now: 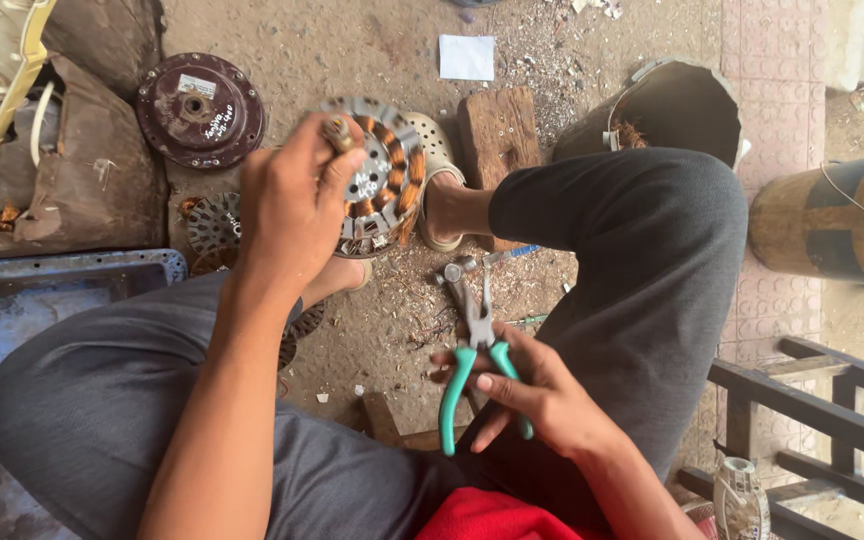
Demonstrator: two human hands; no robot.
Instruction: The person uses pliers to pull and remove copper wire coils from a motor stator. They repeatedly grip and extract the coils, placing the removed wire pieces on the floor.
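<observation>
The left hand [297, 205] is closed around a stator [384, 178], holding it up on edge above the ground between the knees; its copper coils sit intact round the ring, so by the look of it the stripping has hardly begun — most of the winding is left. The right hand [532, 395] grips the green handles of pliers [474, 360], jaws near shut on nothing, low by the right thigh and well apart from the stator. Around: a hammer [452, 270] on the littered ground just above the pliers, a wood block [497, 135] behind the sandalled foot, a brown motor cover [200, 108], a bare core [214, 222], a blue tray [12, 300]. The raised knees crowd the space.
</observation>
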